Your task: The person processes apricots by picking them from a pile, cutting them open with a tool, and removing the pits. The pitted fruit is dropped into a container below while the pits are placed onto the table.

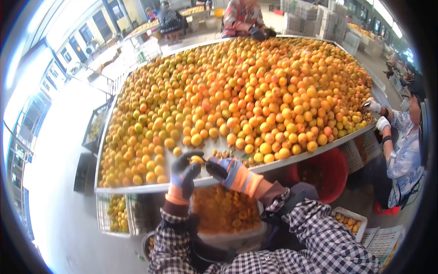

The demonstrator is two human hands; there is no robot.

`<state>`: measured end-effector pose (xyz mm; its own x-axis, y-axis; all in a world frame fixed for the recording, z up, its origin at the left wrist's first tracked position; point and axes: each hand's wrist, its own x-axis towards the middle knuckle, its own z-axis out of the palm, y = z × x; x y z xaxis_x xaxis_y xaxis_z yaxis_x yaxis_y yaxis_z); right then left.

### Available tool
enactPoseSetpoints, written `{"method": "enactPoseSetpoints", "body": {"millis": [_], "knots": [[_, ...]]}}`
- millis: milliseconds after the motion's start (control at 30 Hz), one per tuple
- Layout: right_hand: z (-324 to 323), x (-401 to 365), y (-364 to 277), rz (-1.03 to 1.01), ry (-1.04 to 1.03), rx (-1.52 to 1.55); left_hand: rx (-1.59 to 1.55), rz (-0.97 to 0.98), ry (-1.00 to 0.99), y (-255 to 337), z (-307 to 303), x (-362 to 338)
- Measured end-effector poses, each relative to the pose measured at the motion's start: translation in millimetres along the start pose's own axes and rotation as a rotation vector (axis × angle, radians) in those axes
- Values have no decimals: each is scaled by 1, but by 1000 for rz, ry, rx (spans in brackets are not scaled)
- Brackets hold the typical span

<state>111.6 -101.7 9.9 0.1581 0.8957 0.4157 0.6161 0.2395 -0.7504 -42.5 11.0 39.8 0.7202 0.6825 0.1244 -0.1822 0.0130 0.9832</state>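
Note:
My left hand [183,177], in an orange and dark-coated glove, is closed around an apricot [196,159] at the near edge of the table. My right hand [232,173], in a matching glove with grey-blue bands, is held just to the right of that fruit. Its fingers are curled together, and whatever they grip is too small to make out. A wide metal-rimmed table [182,187] heaped with apricots [273,105] spreads out before both hands. Beneath them is a crate of opened, darker orange fruit halves [232,210].
Small brown pits [223,154] lie near my hands. A red tub [331,176] stands below the table to the right, with a white crate [117,214] at left. Gloved co-workers sit at the right [404,141] and far side [242,20]. Stacked crates [310,18] stand behind.

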Motion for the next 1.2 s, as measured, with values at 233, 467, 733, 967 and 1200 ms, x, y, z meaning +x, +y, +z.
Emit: {"method": "enactPoseSetpoints", "body": {"millis": [233,467,733,967,1200], "knots": [[-7,3,1,33,-35,4,-21,30,-18,8,14,8],[24,3,7,-4,146,104,-542,-28,-100,6,51,-7],[7,6,-5,-3,66,18,-103,71,72,5,28,2],[15,6,-6,1,166,-137,-371,4,32,13,53,-3],[10,11,-9,101,82,-202,-162,-117,142,-3,39,-1]]}}
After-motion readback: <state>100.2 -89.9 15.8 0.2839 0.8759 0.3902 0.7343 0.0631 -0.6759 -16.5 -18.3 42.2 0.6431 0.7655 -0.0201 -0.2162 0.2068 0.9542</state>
